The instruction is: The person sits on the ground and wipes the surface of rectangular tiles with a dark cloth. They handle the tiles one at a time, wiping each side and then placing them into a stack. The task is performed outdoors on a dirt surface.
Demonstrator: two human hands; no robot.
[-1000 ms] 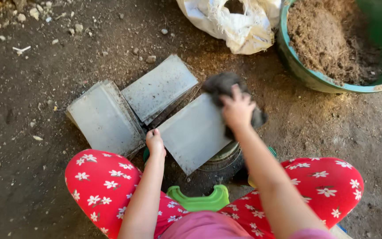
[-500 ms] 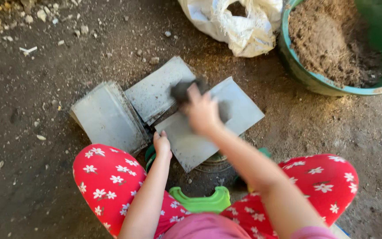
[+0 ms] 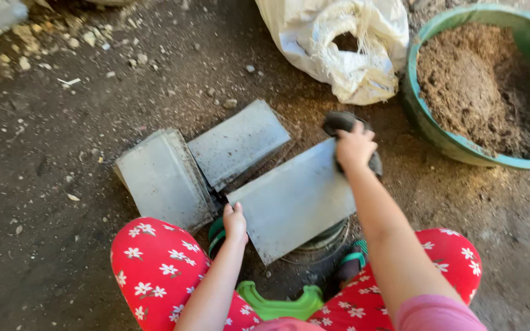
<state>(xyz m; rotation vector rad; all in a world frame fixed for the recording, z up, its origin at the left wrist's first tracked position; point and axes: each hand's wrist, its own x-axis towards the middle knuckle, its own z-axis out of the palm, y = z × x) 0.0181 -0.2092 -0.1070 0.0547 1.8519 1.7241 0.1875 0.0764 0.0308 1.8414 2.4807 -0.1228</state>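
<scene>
Near the middle of the frame, a grey rectangular slab (image 3: 292, 199) lies tilted across a dark round stand between the person's knees. Her right hand (image 3: 356, 146) sits at the slab's upper right corner, fingers curled tight around a dark rag (image 3: 340, 121) pressed against the edge. At the slab's lower left edge the left hand (image 3: 235, 222) grips the rim, thumb on top, holding it steady. Two more grey slabs (image 3: 200, 160) lie on the dirt floor (image 3: 50, 184) just to the upper left, touching each other. Red trousers with white flowers (image 3: 154, 270) fill the bottom, a green plastic stool (image 3: 280, 302) between them. Upper right stands a green basin (image 3: 427, 125) of brown soil, beside a crumpled white sack (image 3: 338, 43).
</scene>
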